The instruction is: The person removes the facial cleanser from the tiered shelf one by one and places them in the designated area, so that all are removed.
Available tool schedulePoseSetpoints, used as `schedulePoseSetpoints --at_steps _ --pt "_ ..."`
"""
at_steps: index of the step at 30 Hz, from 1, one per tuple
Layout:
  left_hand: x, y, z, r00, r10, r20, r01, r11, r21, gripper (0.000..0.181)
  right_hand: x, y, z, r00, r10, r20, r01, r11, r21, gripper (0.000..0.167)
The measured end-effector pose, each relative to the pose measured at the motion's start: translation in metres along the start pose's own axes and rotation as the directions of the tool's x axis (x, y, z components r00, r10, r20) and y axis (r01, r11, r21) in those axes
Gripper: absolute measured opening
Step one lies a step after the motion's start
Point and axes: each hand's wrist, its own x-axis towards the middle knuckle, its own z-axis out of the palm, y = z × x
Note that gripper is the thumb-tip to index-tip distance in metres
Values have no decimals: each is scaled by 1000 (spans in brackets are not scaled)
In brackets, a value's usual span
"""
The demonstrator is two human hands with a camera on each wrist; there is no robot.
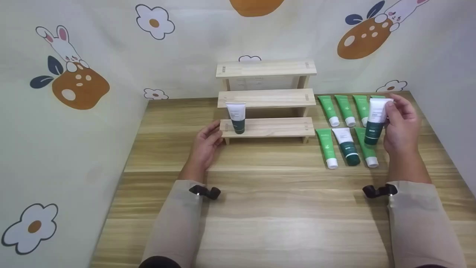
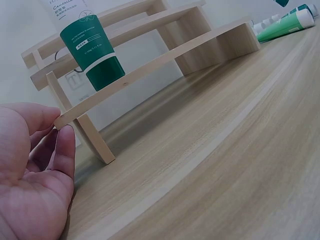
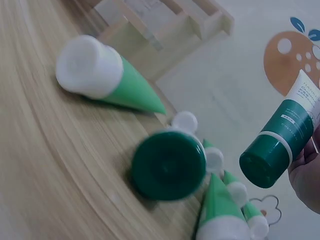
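Observation:
At the right, my right hand (image 1: 403, 130) holds a white and dark green squeeze tube (image 1: 375, 119) near its flat white end, cap downward, raised above the tubes lying there. The right wrist view shows the same held tube (image 3: 280, 132) in the air. My left hand (image 1: 205, 145) pinches the left end of the lowest step of a three-step wooden display rack (image 1: 277, 128); in the left wrist view, thumb and fingers (image 2: 64, 150) meet the board's corner. On that step's left part another white and green tube (image 1: 238, 116) stands upright on its cap.
Right of the rack, light green tubes (image 1: 326, 147) with white caps lie in two rows on the wooden table (image 1: 282, 212). Among them lies one white and dark green tube (image 1: 346, 146). A patterned wall covering (image 1: 186, 48) stands behind the rack and along the sides.

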Motion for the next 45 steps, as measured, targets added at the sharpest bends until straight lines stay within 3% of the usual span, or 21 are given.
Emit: schedulePoseSetpoints --at_steps 11,22,34,39,45 --pt "0 0 0 1000 -6 4 6 1000 1 47 10 -7 -39 980 169 -103 -178 980 -88 50" --pt "1 0 1 1000 -10 1 10 1000 -1 46 16 3 -61 962 236 -133 -245 968 -48 52" --pt "2 -1 -1 1000 -20 -8 20 1000 4 47 21 8 -74 937 296 -184 -325 933 -156 61" --pt "2 -2 -1 1000 -18 -19 18 1000 14 46 22 11 -76 950 257 -176 -290 935 -202 58" --pt "1 -2 1 1000 -6 -20 7 1000 11 47 21 15 -78 977 193 -94 -205 969 -135 40"
